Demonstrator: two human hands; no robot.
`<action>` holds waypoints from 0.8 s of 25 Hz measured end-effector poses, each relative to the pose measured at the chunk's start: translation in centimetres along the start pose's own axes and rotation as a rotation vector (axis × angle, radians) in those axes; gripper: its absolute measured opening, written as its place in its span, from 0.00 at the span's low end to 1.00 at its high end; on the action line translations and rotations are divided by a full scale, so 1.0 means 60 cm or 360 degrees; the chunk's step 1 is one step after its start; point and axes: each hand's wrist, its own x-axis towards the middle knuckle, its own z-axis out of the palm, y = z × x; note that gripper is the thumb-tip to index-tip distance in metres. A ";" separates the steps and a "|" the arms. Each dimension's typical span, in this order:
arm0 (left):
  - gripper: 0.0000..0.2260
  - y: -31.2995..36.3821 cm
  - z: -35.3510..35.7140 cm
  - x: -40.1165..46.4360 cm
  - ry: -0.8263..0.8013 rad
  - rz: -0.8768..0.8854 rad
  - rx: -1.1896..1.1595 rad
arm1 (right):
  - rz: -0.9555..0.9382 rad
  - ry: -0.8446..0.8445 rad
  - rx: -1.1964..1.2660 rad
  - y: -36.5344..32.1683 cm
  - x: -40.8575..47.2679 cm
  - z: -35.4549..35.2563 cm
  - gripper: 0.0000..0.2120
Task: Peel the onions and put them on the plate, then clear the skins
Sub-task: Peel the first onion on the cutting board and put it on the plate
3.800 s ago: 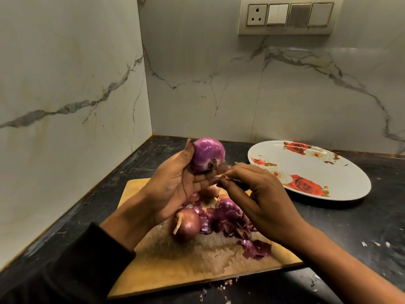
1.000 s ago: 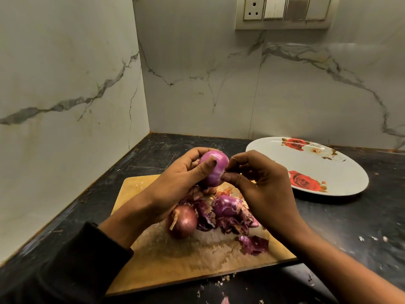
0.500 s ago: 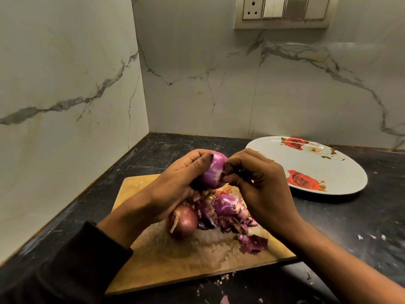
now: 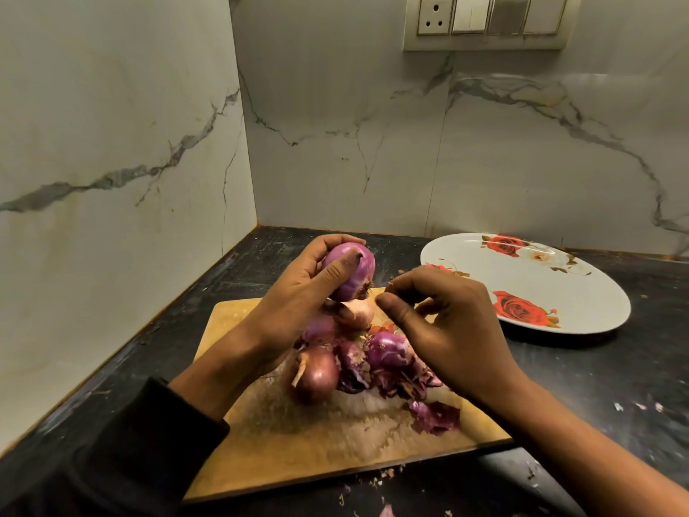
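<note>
Above the cutting board (image 4: 283,434) our left hand (image 4: 298,292) cups the peeled onion (image 4: 350,270), firm, light, likely slick, so we hold its round sides while our right hand (image 4: 447,322) pinches near the root, contents unclear.

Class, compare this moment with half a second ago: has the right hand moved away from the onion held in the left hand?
Yes. The right hand has pulled back toward the plate, leaving a gap to the onion in the left hand.
</note>
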 end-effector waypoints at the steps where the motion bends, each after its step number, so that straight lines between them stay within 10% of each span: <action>1: 0.16 0.001 0.001 -0.001 -0.0007 0.0022 0.0028 | 0.0022 0.0062 0.0022 -0.004 0.001 0.001 0.05; 20: 0.32 -0.004 0.000 0.001 0.0059 0.0009 0.0109 | 0.0228 0.0087 0.0177 -0.005 0.001 -0.006 0.07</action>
